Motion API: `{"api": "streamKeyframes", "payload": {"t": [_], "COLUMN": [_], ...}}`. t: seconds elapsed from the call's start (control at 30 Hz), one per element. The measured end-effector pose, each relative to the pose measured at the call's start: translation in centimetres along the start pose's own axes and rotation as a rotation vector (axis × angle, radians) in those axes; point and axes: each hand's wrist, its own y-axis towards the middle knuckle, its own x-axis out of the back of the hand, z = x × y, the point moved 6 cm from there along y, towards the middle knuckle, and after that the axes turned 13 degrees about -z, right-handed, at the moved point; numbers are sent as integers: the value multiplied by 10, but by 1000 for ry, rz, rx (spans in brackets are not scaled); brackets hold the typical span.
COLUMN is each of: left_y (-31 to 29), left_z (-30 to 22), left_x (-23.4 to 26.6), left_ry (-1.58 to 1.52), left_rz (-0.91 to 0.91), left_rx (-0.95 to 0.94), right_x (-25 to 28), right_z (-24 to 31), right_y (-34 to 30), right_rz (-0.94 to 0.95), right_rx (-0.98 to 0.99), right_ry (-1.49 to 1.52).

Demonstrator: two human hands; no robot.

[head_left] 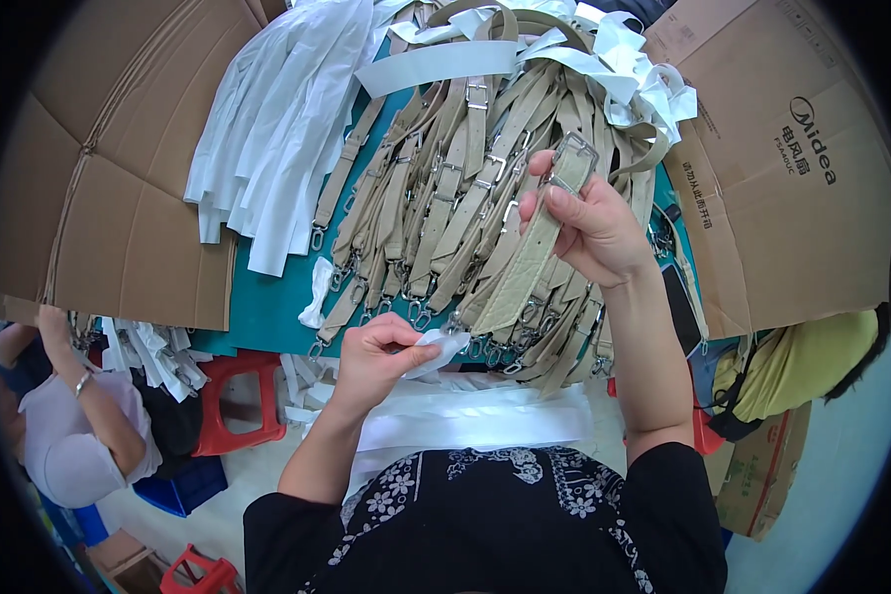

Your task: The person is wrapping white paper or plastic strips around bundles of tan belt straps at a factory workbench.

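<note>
My right hand [589, 223] grips a beige strap [520, 267] near its metal buckle [575, 158], holding that end raised above the pile. The strap slants down to the left, toward my other hand. Low in front of the pile, my left hand [381, 356] pinches a piece of white paper or thin wrapping [442, 352] between thumb and fingers. This white piece lies at the strap's lower end; whether it is wrapped around the hardware there I cannot tell. Beneath both hands spreads a large heap of beige straps [445, 198] with silver buckles and swivel clasps.
Long white sheets [277, 119] hang in a stack at the left of the green table [267, 307]. Cardboard panels [148, 198] and a carton [772, 168] flank the table. A crumpled white scrap [316, 292] lies beside the straps. Another person [84, 426] works at left near a red stool [236, 401].
</note>
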Motion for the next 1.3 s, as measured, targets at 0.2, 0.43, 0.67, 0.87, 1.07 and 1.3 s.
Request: {"api": "streamKeyframes", "payload": {"t": [0.2,0.43,0.67,0.87,1.07,1.3], "left_y": [1,-1,-5,-5,7,30], "left_z": [0,-4,-2,0,12,-39], "left_x": [-5,-6,-10,-14,-12,-7], "left_ry": [-12,-41,-143,-89,-183,-105], "left_rz": [22,107,117,157,-7,-144], "left_rx": [-8,-32,53,109,168,-25], "right_x": [-5,-8,-7,-5,-21,-52], "right_z": [-1,-4,-17,-19,-54,-69], "right_y": [2,6,6,9,-2,-19], "right_rz": [-6,19,-44,-80,-90,26], "right_rx": [-14,-27,-32,32,30,177], "right_ry": [-16,-47,-286,-402,-396,-537]}}
